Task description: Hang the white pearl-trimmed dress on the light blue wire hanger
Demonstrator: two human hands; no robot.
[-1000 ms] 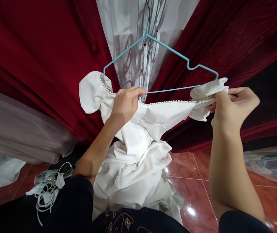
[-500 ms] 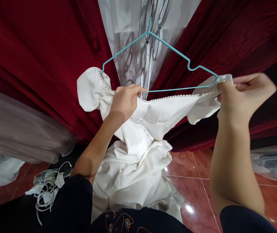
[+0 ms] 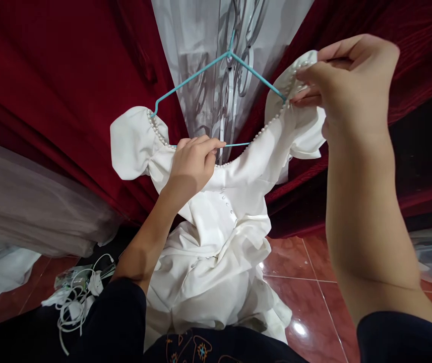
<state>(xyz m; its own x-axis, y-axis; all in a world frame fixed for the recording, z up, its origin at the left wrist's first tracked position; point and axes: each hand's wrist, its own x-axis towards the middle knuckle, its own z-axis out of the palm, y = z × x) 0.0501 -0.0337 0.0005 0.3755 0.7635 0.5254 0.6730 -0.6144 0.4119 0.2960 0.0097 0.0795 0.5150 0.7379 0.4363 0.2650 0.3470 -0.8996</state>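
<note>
A white dress (image 3: 219,237) with a pearl-trimmed neckline hangs in front of me on a turquoise wire hanger (image 3: 196,76). My left hand (image 3: 193,164) is closed on the neckline and the hanger's bottom bar near the middle. My right hand (image 3: 346,83) pinches the dress's right puffed sleeve (image 3: 299,118) and holds it up by the hanger's right arm. The left puffed sleeve (image 3: 132,141) sits over the hanger's left end. The skirt drapes down onto my lap.
Dark red curtains (image 3: 60,91) hang behind, with a white sheer panel (image 3: 196,35) between them. Grey tulle fabric (image 3: 30,206) lies at the left. A tangle of white cables and chargers (image 3: 74,297) sits on the red tiled floor (image 3: 302,282).
My right hand has lifted the right sleeve up and to the left, off the hanger's right end toward its upper arm. The left hand has stayed put.
</note>
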